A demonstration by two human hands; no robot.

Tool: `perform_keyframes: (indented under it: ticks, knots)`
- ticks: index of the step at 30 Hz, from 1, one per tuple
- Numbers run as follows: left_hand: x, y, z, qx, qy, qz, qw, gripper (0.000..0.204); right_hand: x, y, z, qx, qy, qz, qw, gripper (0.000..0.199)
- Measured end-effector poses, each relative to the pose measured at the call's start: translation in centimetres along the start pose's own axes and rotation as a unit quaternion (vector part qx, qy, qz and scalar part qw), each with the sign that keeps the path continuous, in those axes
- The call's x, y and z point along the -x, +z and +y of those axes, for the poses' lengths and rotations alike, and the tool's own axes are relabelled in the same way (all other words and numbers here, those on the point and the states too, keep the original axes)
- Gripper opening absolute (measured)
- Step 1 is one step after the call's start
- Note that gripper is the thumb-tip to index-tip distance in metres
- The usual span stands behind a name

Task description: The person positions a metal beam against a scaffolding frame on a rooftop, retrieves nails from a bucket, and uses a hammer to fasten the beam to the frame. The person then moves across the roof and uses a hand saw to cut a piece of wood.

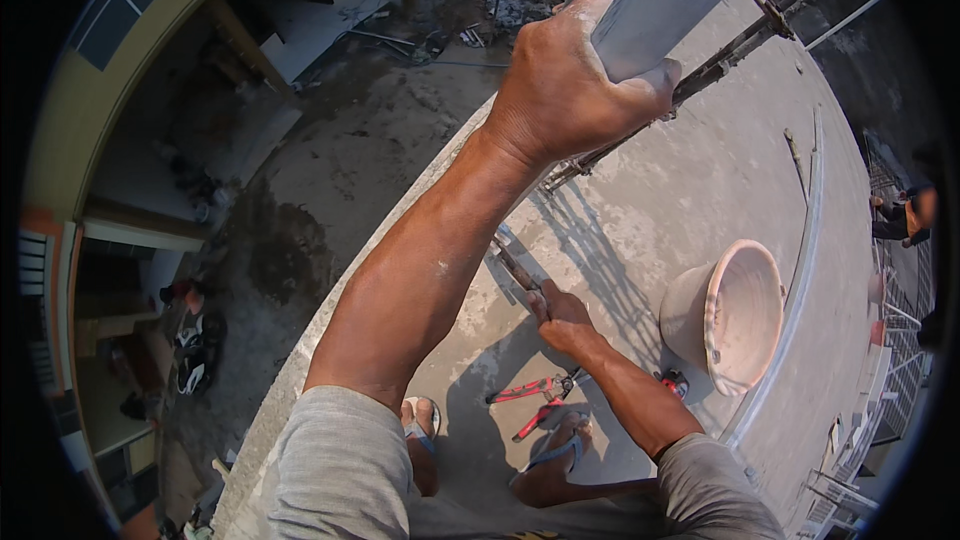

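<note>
No txt, labels, nos. or signs legible anywhere in this view, AFAICT.

smooth matt bar [680, 10], dull plastic bucket [690, 315], rough concrete slab [720, 165]

The clothing at 7 o'clock is a light grey left sleeve [340, 465], short, soft and creased, with a plain hem round the elbow. Its match, the right sleeve [712, 485], lies between 4 and 5 o'clock, a darker grey in shade. Below the hems both forearms are bare; the left forearm [415, 285] carries a small pale fleck. Whitish dust marks the left hand [580, 85], at 1 o'clock, about the thumb. Toward 6 o'clock, the left flip-flop [414, 429] and right flip-flop [560, 454] have grey-blue thong straps, leaving the toes uncovered.
</note>
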State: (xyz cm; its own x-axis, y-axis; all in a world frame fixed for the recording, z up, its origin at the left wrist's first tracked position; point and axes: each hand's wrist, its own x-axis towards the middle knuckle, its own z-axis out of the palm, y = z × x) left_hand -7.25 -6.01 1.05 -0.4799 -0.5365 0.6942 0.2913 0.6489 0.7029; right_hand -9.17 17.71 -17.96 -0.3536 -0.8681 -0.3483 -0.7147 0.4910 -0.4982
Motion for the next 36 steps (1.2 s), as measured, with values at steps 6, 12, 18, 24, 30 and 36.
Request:
perform_keyframes:
  ticks: [6, 12, 18, 24, 30, 36]
  knots:
    - [0.1, -0.1, -0.2, 0.011, 0.0, 0.002, 1.0, 0.059, 1.3, -1.2, 0.0, -0.12, -0.023, 0.008, 0.992, 0.031]
    - [0.1, -0.9, -0.1, 0.013, -0.037, -0.014, 0.999, 0.058, 1.5, -2.2, 0.1, -0.159, -0.108, 0.044, 0.98, 0.033]
    - [0.0, -1.3, 0.4, 0.008, -0.042, -0.005, 0.999, 0.059, 0.1, -1.2, 0.0, -0.009, 0.054, -0.07, 0.996, 0.035]
    - [0.5, -1.2, 0.4, 0.019, -0.047, 0.005, 0.999, 0.06, 2.1, -2.1, 0.2, -0.189, -0.102, 0.071, 0.974, 0.036]
    - [0.5, -1.3, 0.6, 0.014, -0.062, -0.005, 0.998, 0.061, -0.3, -1.0, 0.0, -0.004, 0.003, -0.048, 0.999, 0.036]
    - [0.9, -1.5, 0.7, 0.034, -0.069, 0.005, 0.997, 0.059, 1.4, -2.3, -0.6, -0.138, -0.078, 0.038, 0.987, 0.037]
